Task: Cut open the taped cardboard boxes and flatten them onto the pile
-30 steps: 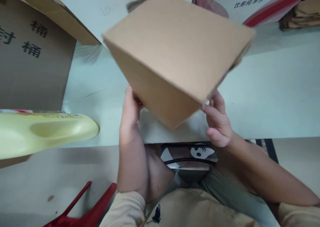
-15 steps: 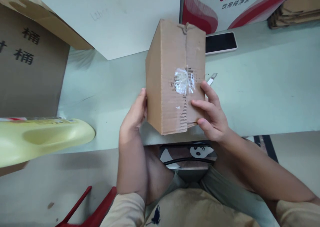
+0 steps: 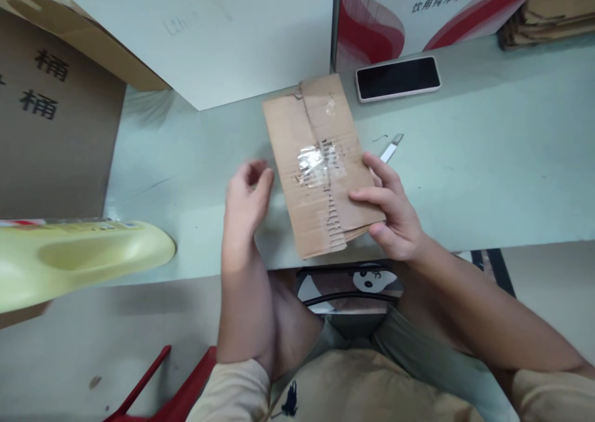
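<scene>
A brown cardboard box is tilted above the near part of the table, with a ragged seam and shiny clear tape across its facing side. My right hand grips its right edge, two fingers lying on the facing side and the thumb by the lower corner. My left hand is off the box, just to its left, fingers loosely curled with a gap to the thumb and nothing seen in them. A utility knife lies on the table behind my right fingertips, its lower part hidden.
A phone lies behind the box on the pale table. Large white and red-and-white cartons stand at the back. A yellow bottle is at left. Flattened cardboard is stacked at far right.
My left hand has let go of the box's left side. The box has turned and leaned left in my right hand, baring the whole phone; its left side no longer shows.
</scene>
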`<state>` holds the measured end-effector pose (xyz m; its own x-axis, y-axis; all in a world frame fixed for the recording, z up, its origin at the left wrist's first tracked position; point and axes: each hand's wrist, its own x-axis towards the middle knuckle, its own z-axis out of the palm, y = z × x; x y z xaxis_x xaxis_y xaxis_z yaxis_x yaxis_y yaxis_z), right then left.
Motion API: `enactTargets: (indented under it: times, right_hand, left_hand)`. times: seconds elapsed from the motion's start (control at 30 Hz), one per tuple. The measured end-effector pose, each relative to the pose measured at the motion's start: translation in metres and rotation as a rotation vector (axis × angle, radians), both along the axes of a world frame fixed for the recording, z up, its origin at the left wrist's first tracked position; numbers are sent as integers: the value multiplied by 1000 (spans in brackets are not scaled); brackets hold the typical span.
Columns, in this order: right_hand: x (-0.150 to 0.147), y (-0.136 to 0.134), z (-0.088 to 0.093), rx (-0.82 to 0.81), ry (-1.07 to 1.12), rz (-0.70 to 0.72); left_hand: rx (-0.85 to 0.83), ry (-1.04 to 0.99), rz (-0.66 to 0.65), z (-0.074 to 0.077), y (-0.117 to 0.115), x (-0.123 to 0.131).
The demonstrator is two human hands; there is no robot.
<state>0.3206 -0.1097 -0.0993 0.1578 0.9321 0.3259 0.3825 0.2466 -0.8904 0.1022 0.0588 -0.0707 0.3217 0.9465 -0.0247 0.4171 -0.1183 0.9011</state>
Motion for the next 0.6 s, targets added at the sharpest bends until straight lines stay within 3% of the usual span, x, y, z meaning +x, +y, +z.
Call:
enactTargets:
  times: [0.07, 0.17, 0.23, 0.37, 0.6]
  right_hand:
    - [-3, 1, -3, 19, -4, 63]
    - [-6, 2, -6, 31, -14, 110]
    - [-7, 3, -6, 14, -26, 111]
    - [-7, 4, -5, -17, -22, 87]
    - [-9, 4, -2, 96, 22, 58]
  left_hand:
    - [230, -171, 36, 5, -3, 0]
    - [430, -304, -151, 13, -10, 0]
    - [484, -230, -277, 15, -13, 1]
    - [395, -49, -351, 14, -12, 1]
    - [260, -55, -326, 18, -10, -2]
